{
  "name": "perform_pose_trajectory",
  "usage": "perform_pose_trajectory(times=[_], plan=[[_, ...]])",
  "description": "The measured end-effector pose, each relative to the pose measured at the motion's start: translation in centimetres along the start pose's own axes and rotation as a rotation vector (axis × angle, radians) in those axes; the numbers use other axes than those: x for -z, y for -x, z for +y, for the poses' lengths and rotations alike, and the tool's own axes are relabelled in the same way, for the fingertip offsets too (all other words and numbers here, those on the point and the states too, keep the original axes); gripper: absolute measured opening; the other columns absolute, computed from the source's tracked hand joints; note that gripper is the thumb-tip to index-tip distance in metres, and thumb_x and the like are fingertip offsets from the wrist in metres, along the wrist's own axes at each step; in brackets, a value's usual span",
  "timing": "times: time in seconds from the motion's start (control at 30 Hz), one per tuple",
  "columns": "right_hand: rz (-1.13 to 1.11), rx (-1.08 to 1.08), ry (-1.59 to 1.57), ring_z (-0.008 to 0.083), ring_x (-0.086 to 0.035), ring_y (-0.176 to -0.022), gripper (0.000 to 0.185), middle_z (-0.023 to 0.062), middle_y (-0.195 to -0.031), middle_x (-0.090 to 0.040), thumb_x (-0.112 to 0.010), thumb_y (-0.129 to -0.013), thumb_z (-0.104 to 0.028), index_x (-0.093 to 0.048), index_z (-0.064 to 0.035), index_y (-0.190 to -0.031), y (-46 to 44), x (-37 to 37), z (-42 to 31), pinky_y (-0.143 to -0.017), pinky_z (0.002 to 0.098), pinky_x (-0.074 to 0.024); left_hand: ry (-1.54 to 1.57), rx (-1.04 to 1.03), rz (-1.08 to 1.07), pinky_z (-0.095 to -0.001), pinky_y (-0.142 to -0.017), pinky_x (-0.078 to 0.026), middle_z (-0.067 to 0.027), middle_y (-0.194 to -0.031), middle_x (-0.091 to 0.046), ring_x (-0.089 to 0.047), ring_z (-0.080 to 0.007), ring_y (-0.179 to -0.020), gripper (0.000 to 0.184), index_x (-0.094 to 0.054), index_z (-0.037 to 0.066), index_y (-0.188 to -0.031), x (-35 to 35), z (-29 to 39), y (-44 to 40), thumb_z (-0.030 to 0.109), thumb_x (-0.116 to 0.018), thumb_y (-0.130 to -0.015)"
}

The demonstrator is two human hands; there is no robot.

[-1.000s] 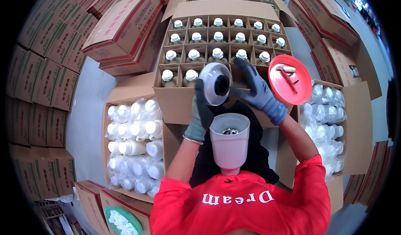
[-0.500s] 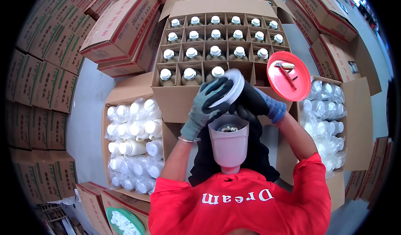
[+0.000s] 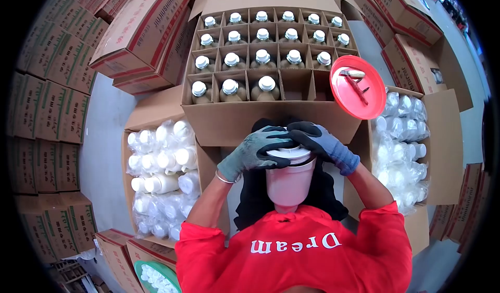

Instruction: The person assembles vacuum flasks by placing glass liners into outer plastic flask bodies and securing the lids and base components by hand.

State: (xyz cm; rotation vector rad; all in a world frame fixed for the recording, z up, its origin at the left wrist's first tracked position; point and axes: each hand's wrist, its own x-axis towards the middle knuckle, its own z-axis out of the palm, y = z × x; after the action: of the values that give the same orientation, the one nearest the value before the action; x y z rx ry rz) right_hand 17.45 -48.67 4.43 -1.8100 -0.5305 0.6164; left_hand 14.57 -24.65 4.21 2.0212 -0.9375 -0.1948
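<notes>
A white round lid (image 3: 295, 154) sits at the mouth of a white plastic container (image 3: 289, 184) between my legs, slightly tilted, with a dark gap at its right. My left hand (image 3: 259, 149), in a grey-green and black glove, wraps round the lid's left side. From the right, my right hand (image 3: 322, 143), in a blue-grey and black glove, curls over its top. Beyond them stands a divided carton (image 3: 250, 117) with several white-capped bottles (image 3: 266, 84) in its compartments. A red plate (image 3: 344, 89) with a red-handled tool rests on that carton's right front corner.
Open cartons of bagged white bottles stand at left (image 3: 166, 160) and right (image 3: 401, 152). A green basin (image 3: 141, 272) of small white pieces is at lower left. Stacked cartons (image 3: 47, 105) line the far left; more boxes (image 3: 409, 63) stand at upper right.
Both hands have brought the lid down onto the white container, whose open mouth showed metallic contents before. The view has shifted slightly, so the cartons appear higher.
</notes>
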Motion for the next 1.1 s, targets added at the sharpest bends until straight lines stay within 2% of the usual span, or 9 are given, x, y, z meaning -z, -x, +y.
perform_pose_trajectory(times=[0.17, 0.4, 0.5, 0.63, 0.73, 0.8, 0.87, 1.03, 1.1], plan=[[0.035, -0.139, 0.002, 0.0291, -0.060, -0.106, 0.037, 0.0171, -0.113, -0.064, -0.054, -0.096, -0.028, -0.062, 0.0012, -0.116, 1.0, 0.7, 0.1, -0.092, 0.0356, -0.0469, 0.126, -0.012, -0.070, -0.0475, -0.108, -0.035, -0.0142, -0.131, -0.057, -0.051, -0.0350, -0.123, 0.066, -0.059, 0.010, -0.129, -1.2, -1.1, -1.0, 0.043, -0.075, -0.074], [-0.037, 0.116, -0.051, 0.0342, -0.058, -0.108, 0.029, 0.0188, -0.115, -0.061, -0.046, -0.097, -0.019, -0.059, 0.0017, -0.114, -0.8, -1.4, 3.0, -0.095, 0.0378, -0.0469, -0.126, 0.032, -0.068, -0.0544, -0.114, -0.023, -0.0158, -0.133, -0.054, -0.049, -0.0371, -0.122, 0.078, -0.052, 0.007, -0.133, -1.8, 0.5, 0.2, 0.049, -0.075, -0.071], [0.034, 0.557, 0.331, 0.0332, -0.062, -0.100, 0.029, 0.0183, -0.108, -0.063, -0.045, -0.098, -0.020, -0.059, 0.0005, -0.113, -2.0, -1.2, 5.1, -0.090, 0.0377, -0.0490, 0.046, 0.176, 0.045, -0.0449, -0.108, -0.037, -0.0153, -0.131, -0.056, -0.053, -0.0337, -0.121, 0.057, -0.060, 0.005, -0.126, -2.1, 0.5, 0.3, 0.035, -0.073, -0.079], [0.040, -0.037, 0.177, 0.0310, -0.065, -0.076, 0.051, 0.0166, -0.085, -0.068, -0.039, -0.101, -0.044, -0.065, 0.0001, -0.100, -2.9, 0.2, 3.1, -0.076, 0.0376, -0.0511, 0.355, 0.306, 0.218, -0.0402, -0.098, -0.045, -0.0137, -0.121, -0.064, -0.059, -0.0316, -0.110, 0.039, -0.068, 0.009, -0.116, -1.9, 0.4, -0.6, 0.027, -0.072, -0.082], [0.008, -0.133, 0.216, 0.0325, -0.063, -0.077, 0.060, 0.0171, -0.083, -0.068, -0.039, -0.100, -0.052, -0.066, 0.0005, -0.093, -2.5, 0.4, 1.4, -0.074, 0.0376, -0.0500, 0.326, 0.226, 0.168, -0.0403, -0.097, -0.046, -0.0143, -0.122, -0.063, -0.060, -0.0320, -0.109, 0.039, -0.068, 0.008, -0.116, -1.0, 0.5, -0.6, 0.028, -0.072, -0.082], [0.064, 0.371, 0.553, 0.0342, -0.063, -0.089, 0.036, 0.0184, -0.102, -0.064, -0.044, -0.099, -0.030, -0.060, -0.0006, -0.112, -2.0, -0.5, 2.0, -0.079, 0.0403, -0.0520, 0.155, 0.083, 0.088, -0.0423, -0.100, -0.043, -0.0154, -0.126, -0.061, -0.057, -0.0330, -0.114, 0.039, -0.066, 0.009, -0.118, -0.6, 0.2, -0.4, 0.030, -0.067, -0.085], [0.036, 0.482, 0.595, 0.0354, -0.060, -0.100, 0.031, 0.0195, -0.113, -0.060, -0.046, -0.097, -0.021, -0.055, 0.0003, -0.117, -1.4, -1.2, 4.4, -0.086, 0.0415, -0.0509, 0.095, 0.088, 0.032, -0.0449, -0.104, -0.040, -0.0169, -0.130, -0.057, -0.052, -0.0368, -0.121, 0.044, -0.064, 0.008, -0.122, -1.1, 0.1, 0.4, 0.036, -0.060, -0.089], [-0.267, 0.171, -0.209, 0.0297, -0.054, -0.118, 0.040, 0.0184, -0.126, -0.056, -0.046, -0.101, -0.029, -0.054, 0.0023, -0.125, -1.1, -0.8, 4.2, -0.103, 0.0354, -0.0411, -0.349, 0.287, -0.043, -0.0484, -0.109, -0.033, -0.0219, -0.136, -0.046, -0.045, -0.0406, -0.125, 0.055, -0.058, 0.004, -0.124, -3.9, 5.7, 0.6, 0.035, -0.065, -0.080], [-0.281, 0.159, -0.299, 0.0266, -0.053, -0.120, 0.044, 0.0168, -0.130, -0.054, -0.049, -0.100, -0.032, -0.052, 0.0024, -0.128, -1.0, -0.2, 4.4, -0.104, 0.0344, -0.0404, -0.128, 0.243, 0.130, -0.0462, -0.110, -0.032, -0.0202, -0.136, -0.048, -0.044, -0.0383, -0.128, 0.051, -0.057, 0.004, -0.124, -3.8, 4.9, 0.6, 0.033, -0.065, -0.083]])
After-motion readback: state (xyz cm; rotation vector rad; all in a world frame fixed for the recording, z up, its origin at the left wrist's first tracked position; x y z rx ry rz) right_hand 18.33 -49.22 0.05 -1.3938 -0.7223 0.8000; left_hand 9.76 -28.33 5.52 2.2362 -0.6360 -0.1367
